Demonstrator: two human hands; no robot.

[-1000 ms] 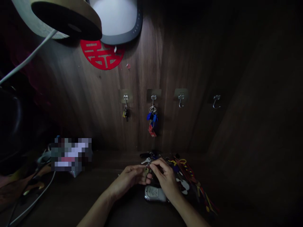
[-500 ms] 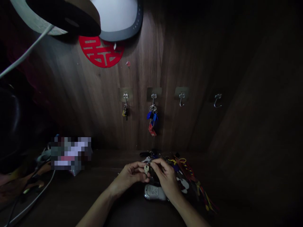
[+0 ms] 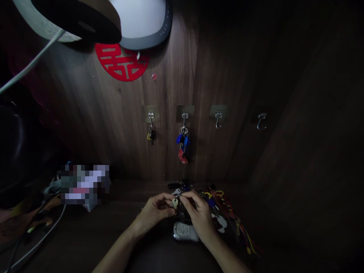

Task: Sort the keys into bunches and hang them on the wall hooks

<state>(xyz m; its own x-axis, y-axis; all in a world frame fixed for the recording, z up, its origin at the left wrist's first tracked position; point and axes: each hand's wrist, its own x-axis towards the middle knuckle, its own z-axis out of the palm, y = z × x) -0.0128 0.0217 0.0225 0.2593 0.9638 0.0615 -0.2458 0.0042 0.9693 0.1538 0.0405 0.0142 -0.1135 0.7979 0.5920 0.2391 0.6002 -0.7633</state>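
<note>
My left hand (image 3: 157, 207) is closed on a small brass-coloured key (image 3: 174, 203), with thumb and fingers around it. My right hand (image 3: 196, 204) pinches what looks like the ring at the key's top; that ring is small and partly hidden by the fingertips. Just beyond the fingertips lies a silver key (image 3: 176, 192). Below the hands a silver remote control (image 3: 185, 231) rests on the dark surface, its right end covered by my right wrist. Beside my right hand is a heap of keys and coloured cords (image 3: 224, 206).
Four-hook row aside, several metal hooks (image 3: 218, 115) line the wooden wall. Yellowish and dark keys (image 3: 150, 134) hang from one, blue-tagged keys (image 3: 183, 140) from another. A red paper cutout (image 3: 122, 64) and a lamp (image 3: 142, 22) are above. A white cable (image 3: 42, 242) runs at left.
The brass-coloured key has turned and shifted slightly left between my fingers. Both hands stay in nearly the same place.
</note>
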